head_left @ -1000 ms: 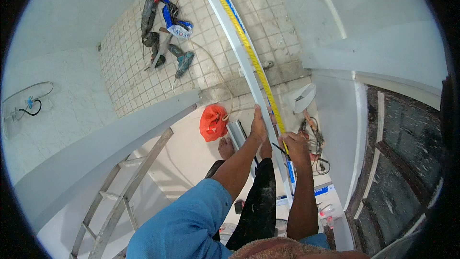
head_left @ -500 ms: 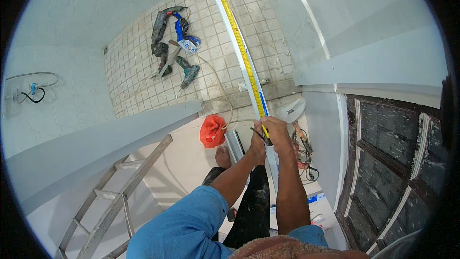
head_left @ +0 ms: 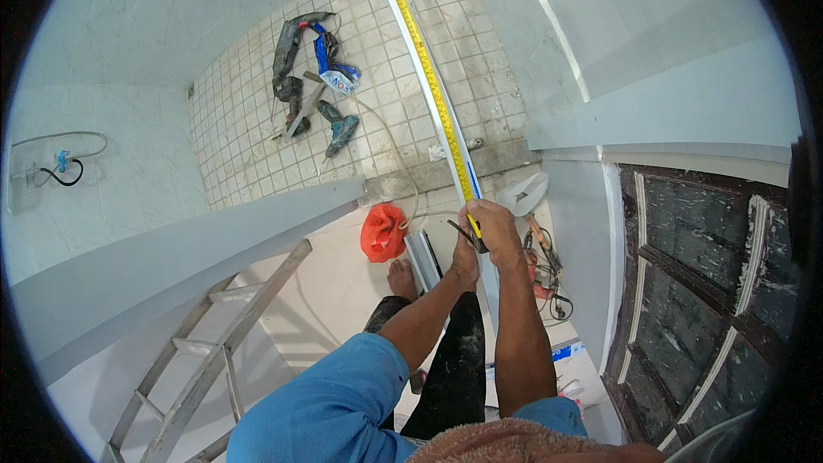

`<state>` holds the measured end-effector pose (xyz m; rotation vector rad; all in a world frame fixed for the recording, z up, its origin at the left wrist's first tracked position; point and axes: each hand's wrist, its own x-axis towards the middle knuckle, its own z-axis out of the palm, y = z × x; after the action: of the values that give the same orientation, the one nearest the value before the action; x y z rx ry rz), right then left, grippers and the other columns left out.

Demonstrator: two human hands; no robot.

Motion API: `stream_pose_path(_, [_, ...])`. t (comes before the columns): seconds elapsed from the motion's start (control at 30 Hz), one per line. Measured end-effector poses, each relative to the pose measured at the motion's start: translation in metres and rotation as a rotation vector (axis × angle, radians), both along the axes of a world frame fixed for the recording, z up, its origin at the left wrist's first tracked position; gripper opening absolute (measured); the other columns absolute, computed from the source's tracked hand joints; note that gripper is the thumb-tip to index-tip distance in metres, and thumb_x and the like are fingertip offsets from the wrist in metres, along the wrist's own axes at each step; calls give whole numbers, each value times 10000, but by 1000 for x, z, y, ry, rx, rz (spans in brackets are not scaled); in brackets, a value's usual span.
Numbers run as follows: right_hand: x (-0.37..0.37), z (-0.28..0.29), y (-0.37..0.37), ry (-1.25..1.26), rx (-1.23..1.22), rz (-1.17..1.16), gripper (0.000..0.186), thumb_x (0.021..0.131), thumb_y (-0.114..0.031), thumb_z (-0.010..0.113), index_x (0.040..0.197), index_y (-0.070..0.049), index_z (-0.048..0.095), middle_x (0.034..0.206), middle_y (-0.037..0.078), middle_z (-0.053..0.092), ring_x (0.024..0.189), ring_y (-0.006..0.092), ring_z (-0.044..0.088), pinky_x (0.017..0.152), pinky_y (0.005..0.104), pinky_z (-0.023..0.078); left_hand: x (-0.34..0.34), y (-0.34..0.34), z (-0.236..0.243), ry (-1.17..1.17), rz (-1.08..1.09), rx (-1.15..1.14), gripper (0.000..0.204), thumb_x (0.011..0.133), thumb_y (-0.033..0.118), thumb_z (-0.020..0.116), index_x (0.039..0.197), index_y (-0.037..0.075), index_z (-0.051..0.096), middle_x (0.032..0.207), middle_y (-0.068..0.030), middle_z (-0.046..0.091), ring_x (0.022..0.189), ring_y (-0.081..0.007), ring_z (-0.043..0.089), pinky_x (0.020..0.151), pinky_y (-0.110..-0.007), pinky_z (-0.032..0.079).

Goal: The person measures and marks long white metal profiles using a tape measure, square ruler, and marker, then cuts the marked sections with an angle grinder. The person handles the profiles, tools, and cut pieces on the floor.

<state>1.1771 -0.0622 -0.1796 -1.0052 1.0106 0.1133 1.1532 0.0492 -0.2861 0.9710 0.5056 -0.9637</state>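
Note:
A long yellow tape measure blade point(head_left: 426, 69) lies stretched along a white metal profile point(head_left: 399, 27), running from my hands to the far top edge. My left hand point(head_left: 465, 259) is closed around the small dark tape measure case point(head_left: 478, 243). A thin dark stick point(head_left: 459, 230), perhaps a pencil, pokes out beside its fingers; its kind is unclear. Pressed close against it, my right hand point(head_left: 496, 230) has its fingers curled over the blade's near end and the profile's edge. The fingertips of both hands are partly hidden.
A cordless drill point(head_left: 340, 130), larger power tools point(head_left: 287, 51) and a blue packet point(head_left: 326, 51) lie on the tiles. Near my feet are a red plastic bag point(head_left: 382, 233) and grey metal profile point(head_left: 423, 259). A ladder point(head_left: 210, 364) leans left; corded tools point(head_left: 542, 266) lie right.
Both hands stay at the tape measure, with only a slight shift of the left hand's fingers. The whole view has moved a little; the tools on the floor lie as before.

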Motion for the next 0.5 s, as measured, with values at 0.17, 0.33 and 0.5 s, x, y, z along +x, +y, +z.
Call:
stream_pose_path(0.17, [3, -4, -1, 19, 14, 12, 277, 1005, -194, 584, 957, 33, 736, 820, 69, 691, 733, 143, 646, 701, 271, 523, -6, 2, -13, 11, 11, -21, 631, 1098, 639, 356, 1518, 185, 479, 1377, 9, 606, 1308, -151, 540, 1122, -353, 406])
stream_pose_path(0.33, [-3, -9, 3, 17, 27, 3, 294, 1018, -212, 584, 966, 34, 736, 832, 69, 693, 752, 139, 658, 717, 270, 534, -16, 12, -45, 24, 24, -102, 492, 1084, 507, 506, 1431, 158, 508, 1318, -23, 602, 1259, -176, 571, 1063, -373, 475])
stream_pose_path(0.5, [-5, -8, 2, -11, 36, -11, 303, 1022, -221, 586, 975, 37, 736, 851, 72, 699, 771, 137, 665, 724, 267, 535, -22, 15, -57, 26, 34, -127, 479, 1045, 453, 635, 1401, 157, 511, 1294, -42, 595, 1237, -190, 584, 1036, -385, 508])
